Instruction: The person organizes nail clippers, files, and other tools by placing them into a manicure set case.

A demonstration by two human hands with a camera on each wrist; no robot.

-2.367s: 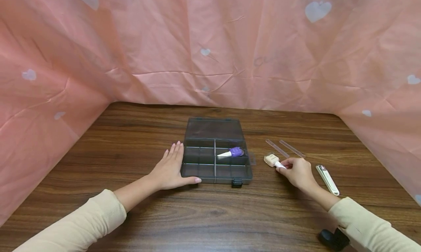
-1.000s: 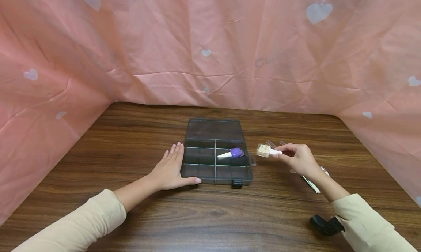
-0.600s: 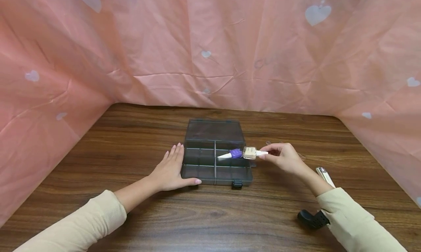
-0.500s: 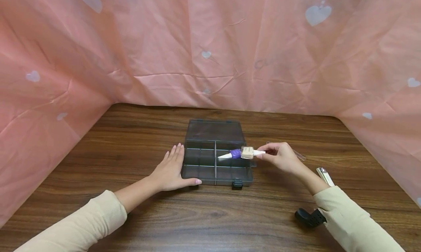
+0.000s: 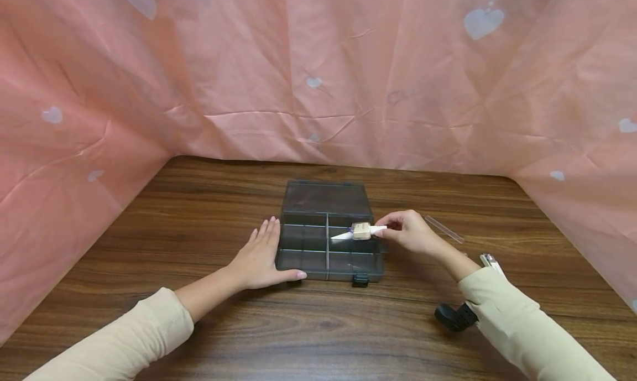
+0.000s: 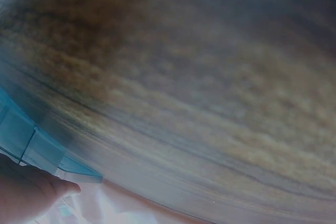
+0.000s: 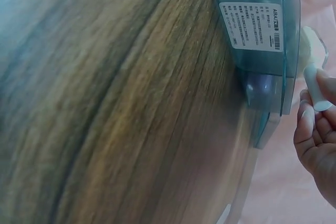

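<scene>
Shifted toward nine o'clock, one cream bottle (image 5: 362,230) the right hand (image 5: 410,234) pinches half-hides one purple bottle (image 5: 342,236); straight-fingered left hand (image 5: 256,260) touches one box (image 5: 303,259).

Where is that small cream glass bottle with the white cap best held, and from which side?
By its slim white cap, I'd say, pinched from the person's right, as the right hand does now. The small cream glass bottle is held sideways, cap pointing that way, blocky body over the smoky plastic compartment box, so this grip should clear the box walls.
</scene>
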